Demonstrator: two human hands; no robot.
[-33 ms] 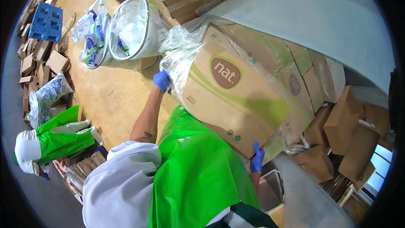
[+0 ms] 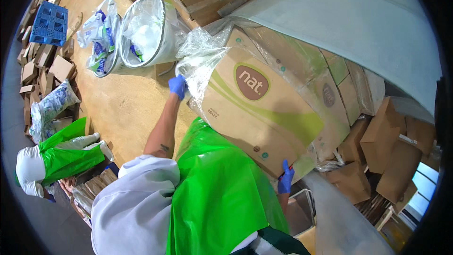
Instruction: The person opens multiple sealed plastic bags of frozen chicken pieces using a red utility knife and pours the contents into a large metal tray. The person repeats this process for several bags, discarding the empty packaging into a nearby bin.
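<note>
In front of me is a large tan cardboard carton (image 2: 264, 127) with green bands and a brown oval emblem, tilted in the view. Loose clear plastic film (image 2: 203, 59) bunches at its far left corner and runs along the cartons behind it. My left hand (image 2: 178, 86), in a blue glove, is closed on the film beside the carton's left edge. At the near right corner, my blue-gloved right hand (image 2: 286, 179) lies against the carton's edge with its fingers closed. A small red bit shows at those fingers; the rest of it is hidden.
Two round bins (image 2: 144, 30) lined with clear bags stand ahead to the left. A person in a green apron (image 2: 71, 153) bends at far left near piled cardboard and a blue pallet (image 2: 49, 24). Open brown boxes (image 2: 384, 130) lie at right; a big grey curved surface (image 2: 349, 19) arches above.
My left hand has shifted slightly left with the film. My right hand and the carton look nearly the same.
</note>
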